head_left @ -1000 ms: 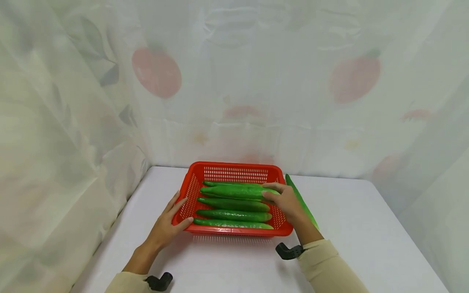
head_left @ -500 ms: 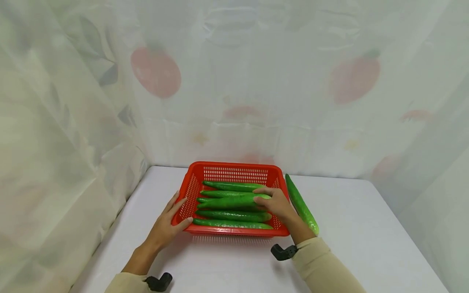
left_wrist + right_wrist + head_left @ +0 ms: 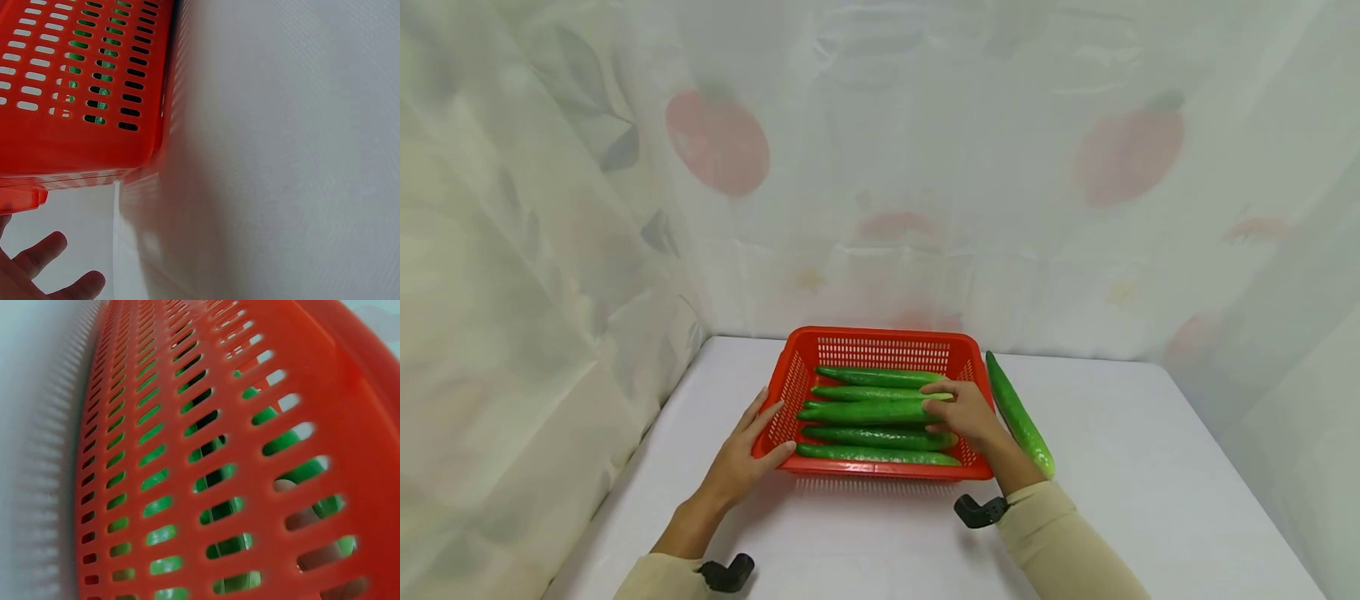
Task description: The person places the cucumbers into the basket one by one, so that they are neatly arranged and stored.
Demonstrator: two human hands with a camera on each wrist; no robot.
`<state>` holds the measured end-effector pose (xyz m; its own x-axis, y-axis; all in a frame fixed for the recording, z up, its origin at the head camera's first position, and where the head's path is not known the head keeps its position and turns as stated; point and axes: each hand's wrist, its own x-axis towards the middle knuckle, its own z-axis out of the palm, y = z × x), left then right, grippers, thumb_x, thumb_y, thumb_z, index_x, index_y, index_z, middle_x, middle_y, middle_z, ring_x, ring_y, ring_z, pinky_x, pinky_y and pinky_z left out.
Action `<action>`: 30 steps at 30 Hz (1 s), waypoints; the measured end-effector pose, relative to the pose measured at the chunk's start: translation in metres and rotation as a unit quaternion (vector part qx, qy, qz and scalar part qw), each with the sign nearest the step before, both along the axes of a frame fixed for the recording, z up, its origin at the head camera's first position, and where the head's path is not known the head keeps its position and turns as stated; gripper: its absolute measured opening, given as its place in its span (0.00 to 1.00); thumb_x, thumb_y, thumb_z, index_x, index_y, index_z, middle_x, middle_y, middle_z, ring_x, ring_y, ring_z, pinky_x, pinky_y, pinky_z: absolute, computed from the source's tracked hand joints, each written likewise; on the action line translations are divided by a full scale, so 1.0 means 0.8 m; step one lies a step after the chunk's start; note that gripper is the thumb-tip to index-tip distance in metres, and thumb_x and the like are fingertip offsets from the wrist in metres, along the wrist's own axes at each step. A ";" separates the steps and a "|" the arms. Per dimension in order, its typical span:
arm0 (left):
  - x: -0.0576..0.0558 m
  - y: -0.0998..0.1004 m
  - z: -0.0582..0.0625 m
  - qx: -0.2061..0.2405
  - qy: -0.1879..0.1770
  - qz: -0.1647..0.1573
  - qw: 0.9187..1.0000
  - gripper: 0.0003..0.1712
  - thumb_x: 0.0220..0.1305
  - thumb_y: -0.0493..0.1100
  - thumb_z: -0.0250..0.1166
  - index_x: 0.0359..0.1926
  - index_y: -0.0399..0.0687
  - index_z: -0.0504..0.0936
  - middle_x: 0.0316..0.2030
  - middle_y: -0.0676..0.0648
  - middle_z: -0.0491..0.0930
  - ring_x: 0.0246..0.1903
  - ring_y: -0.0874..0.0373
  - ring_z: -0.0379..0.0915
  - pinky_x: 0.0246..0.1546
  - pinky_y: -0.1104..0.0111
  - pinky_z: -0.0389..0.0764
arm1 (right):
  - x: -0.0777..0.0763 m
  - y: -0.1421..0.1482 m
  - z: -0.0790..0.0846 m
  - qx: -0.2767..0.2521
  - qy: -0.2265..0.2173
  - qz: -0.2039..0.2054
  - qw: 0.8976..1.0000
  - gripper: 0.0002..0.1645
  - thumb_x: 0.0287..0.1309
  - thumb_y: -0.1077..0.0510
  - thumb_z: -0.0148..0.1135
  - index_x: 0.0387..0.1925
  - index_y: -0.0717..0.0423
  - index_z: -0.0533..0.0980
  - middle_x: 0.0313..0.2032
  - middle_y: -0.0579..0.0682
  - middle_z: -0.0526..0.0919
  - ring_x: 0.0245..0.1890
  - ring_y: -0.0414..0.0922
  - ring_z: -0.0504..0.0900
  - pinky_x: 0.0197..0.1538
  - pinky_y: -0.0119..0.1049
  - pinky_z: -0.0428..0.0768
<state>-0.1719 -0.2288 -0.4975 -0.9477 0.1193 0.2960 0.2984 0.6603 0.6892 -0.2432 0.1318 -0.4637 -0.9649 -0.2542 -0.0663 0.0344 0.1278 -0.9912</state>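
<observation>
A red plastic basket point(image 3: 872, 472) holds several long green cucumbers lying side by side. My right hand point(image 3: 964, 412) reaches over its right side and grips a cucumber point(image 3: 865, 412) by its right end. This cucumber lies over the middle of the row and partly covers one beneath it. On the left, my left hand point(image 3: 741, 458) rests against the basket's front left corner, thumb at the front rim and fingers spread along the left side. Two of its fingers point(image 3: 42, 253) stretch out beyond the basket in the left wrist view. Through the basket's slots, the right wrist view shows green cucumbers point(image 3: 161, 534).
Another cucumber point(image 3: 1017, 412) lies on the white table point(image 3: 1150, 467), just right of the basket. Behind the table hangs a pale curtain point(image 3: 1000, 200) printed with fruit, and more of it point(image 3: 535, 333) runs along the left side.
My right hand has brought its cucumber from the back of the row toward the front and slightly left, onto the middle. The left hand has stayed at the corner.
</observation>
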 end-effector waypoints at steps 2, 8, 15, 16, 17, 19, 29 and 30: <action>-0.001 0.000 0.000 0.000 -0.001 0.000 1.000 0.40 0.60 0.57 0.66 0.70 0.48 0.66 0.74 0.49 0.47 0.68 0.40 0.50 0.54 0.37 0.64 | 0.000 0.000 0.001 -0.007 0.000 -0.003 1.000 0.18 0.60 0.67 0.62 0.52 0.70 0.76 0.48 0.63 0.76 0.35 0.53 0.83 0.35 0.50 0.82; -0.004 -0.001 -0.001 0.007 0.001 0.002 1.000 0.40 0.60 0.56 0.67 0.70 0.48 0.66 0.74 0.51 0.48 0.69 0.42 0.49 0.56 0.38 0.63 | 0.002 0.001 0.008 -0.031 -0.002 -0.017 0.999 0.15 0.61 0.66 0.61 0.50 0.65 0.78 0.51 0.65 0.73 0.40 0.57 0.81 0.36 0.50 0.82; -0.005 -0.002 -0.004 0.007 -0.003 0.003 1.000 0.40 0.60 0.57 0.67 0.70 0.49 0.67 0.74 0.51 0.48 0.68 0.41 0.50 0.55 0.37 0.62 | 0.009 0.011 0.013 -0.077 -0.006 -0.021 0.997 0.16 0.63 0.65 0.61 0.53 0.62 0.77 0.55 0.65 0.71 0.38 0.66 0.81 0.38 0.53 0.81; -0.005 -0.001 -0.004 0.008 -0.004 0.003 1.000 0.40 0.60 0.57 0.67 0.70 0.50 0.67 0.74 0.51 0.48 0.69 0.42 0.50 0.55 0.37 0.62 | 0.010 0.013 0.016 -0.081 -0.001 -0.021 0.996 0.17 0.63 0.65 0.61 0.54 0.63 0.76 0.57 0.64 0.70 0.37 0.67 0.81 0.39 0.54 0.81; -0.004 -0.001 -0.003 0.009 -0.004 0.003 1.000 0.40 0.60 0.57 0.67 0.70 0.50 0.67 0.74 0.51 0.48 0.69 0.42 0.50 0.55 0.37 0.62 | 0.013 0.016 0.021 -0.083 0.007 -0.021 0.996 0.18 0.64 0.64 0.60 0.55 0.63 0.75 0.58 0.64 0.69 0.37 0.67 0.81 0.39 0.55 0.81; -0.003 -0.001 -0.002 0.009 -0.004 0.003 1.000 0.40 0.60 0.57 0.67 0.70 0.49 0.67 0.74 0.51 0.48 0.69 0.42 0.50 0.55 0.38 0.62 | 0.016 0.022 0.030 -0.085 0.020 -0.025 0.996 0.19 0.64 0.63 0.60 0.56 0.63 0.74 0.58 0.62 0.70 0.39 0.64 0.81 0.41 0.55 0.80; 0.000 0.000 0.001 0.008 -0.006 0.004 1.000 0.40 0.60 0.57 0.66 0.70 0.49 0.67 0.74 0.51 0.47 0.68 0.41 0.51 0.54 0.38 0.65 | 0.039 0.054 0.076 -0.081 0.102 -0.041 0.991 0.23 0.64 0.57 0.61 0.57 0.62 0.72 0.58 0.57 0.71 0.55 0.54 0.75 0.45 0.48 0.80; 0.000 0.000 0.001 0.009 -0.006 0.004 1.000 0.40 0.60 0.57 0.66 0.70 0.49 0.67 0.74 0.51 0.47 0.68 0.41 0.51 0.54 0.38 0.64 | 0.040 0.058 0.079 -0.078 0.111 -0.045 0.990 0.23 0.65 0.56 0.61 0.57 0.62 0.72 0.58 0.56 0.72 0.55 0.53 0.74 0.46 0.48 0.80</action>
<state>-0.1721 -0.2286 -0.4971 -0.9521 0.1058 0.2871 0.2846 0.6502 0.7044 -0.2110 0.1781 -0.4005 -0.9706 -0.1574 0.1823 -0.1812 -0.0212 -0.9832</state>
